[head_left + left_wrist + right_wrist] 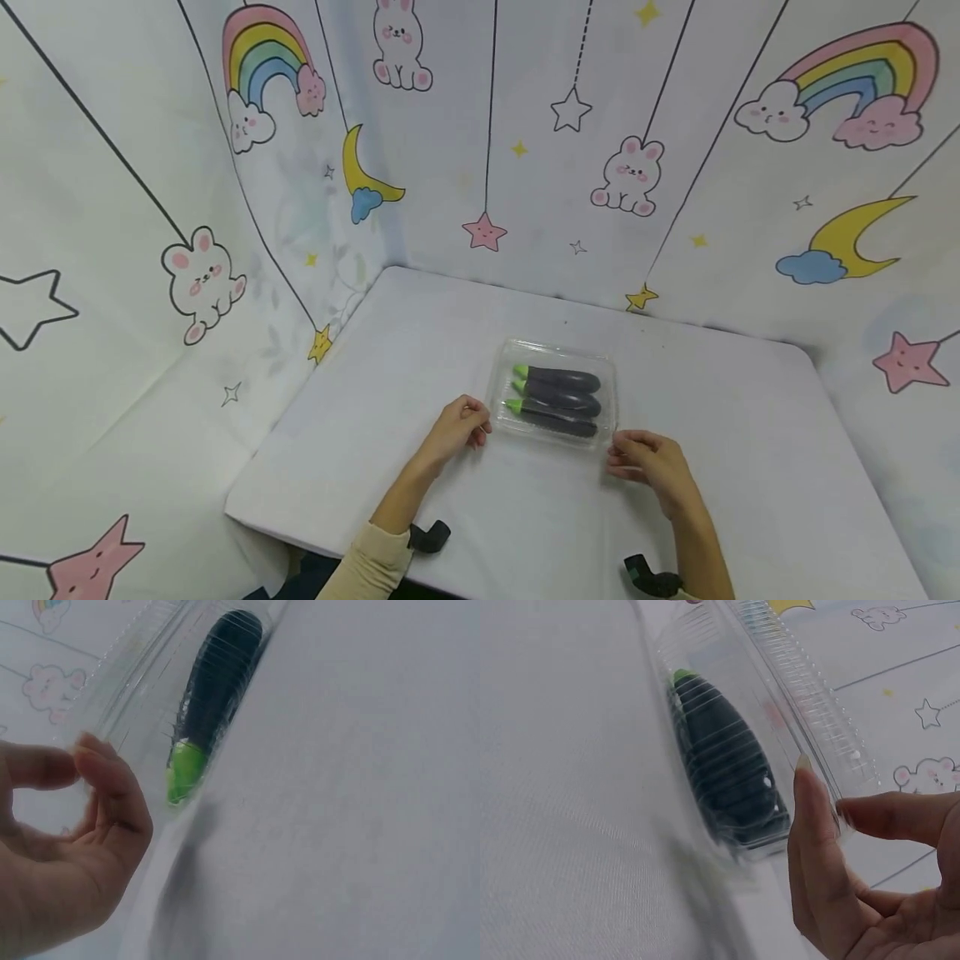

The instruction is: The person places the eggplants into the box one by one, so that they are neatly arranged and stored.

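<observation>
A clear plastic container (555, 353) stands on the white table, with three dark purple eggplants (561, 402) lying side by side inside, their green stem ends to the left. My left hand (454, 429) is at its near left corner; in the left wrist view the thumb and index fingertip (96, 766) meet over the rim. At the near right corner my right hand (654, 467) pinches the rim between thumb and index finger (816, 810). The ridged side walls show in both wrist views, where only the nearest eggplant is plainly seen.
A white cloth covers the table (735, 433), whose far edge meets a fabric backdrop (450, 150) printed with rabbits, rainbows, moons and stars. Black wrist-worn devices (429, 537) sit on both forearms near the table's front edge.
</observation>
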`<state>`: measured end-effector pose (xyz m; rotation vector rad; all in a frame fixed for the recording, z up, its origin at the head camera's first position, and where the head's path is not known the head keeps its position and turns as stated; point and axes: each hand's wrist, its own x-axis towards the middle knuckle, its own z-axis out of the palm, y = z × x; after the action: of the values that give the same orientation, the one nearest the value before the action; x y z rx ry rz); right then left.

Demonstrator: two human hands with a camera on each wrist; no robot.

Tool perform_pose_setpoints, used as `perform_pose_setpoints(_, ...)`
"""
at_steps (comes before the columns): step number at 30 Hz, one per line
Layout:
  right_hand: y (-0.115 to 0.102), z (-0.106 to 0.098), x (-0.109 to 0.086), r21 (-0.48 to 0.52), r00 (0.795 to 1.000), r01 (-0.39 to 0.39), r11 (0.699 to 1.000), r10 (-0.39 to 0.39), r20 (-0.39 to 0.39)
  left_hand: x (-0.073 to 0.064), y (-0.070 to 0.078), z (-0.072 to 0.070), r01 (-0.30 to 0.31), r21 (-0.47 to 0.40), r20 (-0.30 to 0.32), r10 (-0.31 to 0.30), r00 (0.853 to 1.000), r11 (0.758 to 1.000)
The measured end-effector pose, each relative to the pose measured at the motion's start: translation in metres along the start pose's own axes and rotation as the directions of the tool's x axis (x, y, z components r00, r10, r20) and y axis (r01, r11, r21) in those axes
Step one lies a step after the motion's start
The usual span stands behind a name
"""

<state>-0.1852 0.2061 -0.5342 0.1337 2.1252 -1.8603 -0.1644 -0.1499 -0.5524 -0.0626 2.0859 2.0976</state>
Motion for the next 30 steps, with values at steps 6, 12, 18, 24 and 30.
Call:
perform_pose_setpoints(6,0.003,-0.001,-0.001,0.121,0.999,-0.025,0.992,0.022,0.023,0.003,0.001,0.005,0.043,-0.050,-0.044,-0.045,0.998,0.998)
perform_pose_setpoints(12,0.006,-0.003,-0.001,0.198,0.998,-0.036,0.980,0.025,0.055,0.008,0.000,0.006,0.039,-0.085,-0.046,-0.043,0.998,0.996)
perform_pose_setpoints(18,0.007,-0.002,0.000,0.242,0.999,-0.030,0.970,0.021,0.038,0.012,0.001,0.008,0.058,-0.130,-0.028,-0.063,0.998,0.990)
perform_pose_setpoints(24,0.008,0.000,0.001,0.254,1.000,-0.017,0.967,0.016,0.006,0.014,0.000,0.009,0.063,-0.191,-0.020,-0.068,0.997,0.980)
perform_pose_setpoints(30,0.009,0.002,0.002,0.258,1.000,0.002,0.966,0.001,-0.010,0.015,0.001,0.010,0.046,-0.212,-0.037,-0.056,0.998,0.976)
